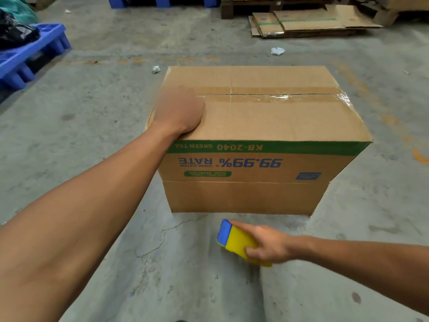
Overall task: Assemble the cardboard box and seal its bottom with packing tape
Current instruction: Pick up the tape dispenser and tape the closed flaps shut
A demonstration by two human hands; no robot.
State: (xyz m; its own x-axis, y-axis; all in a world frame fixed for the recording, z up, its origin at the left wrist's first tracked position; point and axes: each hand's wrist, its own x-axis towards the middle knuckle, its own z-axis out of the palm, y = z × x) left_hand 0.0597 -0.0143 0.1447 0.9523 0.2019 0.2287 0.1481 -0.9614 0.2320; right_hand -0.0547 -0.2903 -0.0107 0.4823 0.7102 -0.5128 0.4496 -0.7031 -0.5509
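A brown cardboard box stands upside down on the concrete floor, its print inverted. Its upward-facing flaps are closed, and clear packing tape runs along the centre seam and over the right edge. My left hand presses flat on the left end of the box top, over the seam; its fingers are blurred. My right hand grips a yellow and blue tape dispenser low in front of the box, just above the floor.
Blue plastic pallets lie at the far left with dark bags on top. Flattened cardboard sheets are stacked at the back right by a wooden pallet. Crumpled paper scraps lie on the concrete floor.
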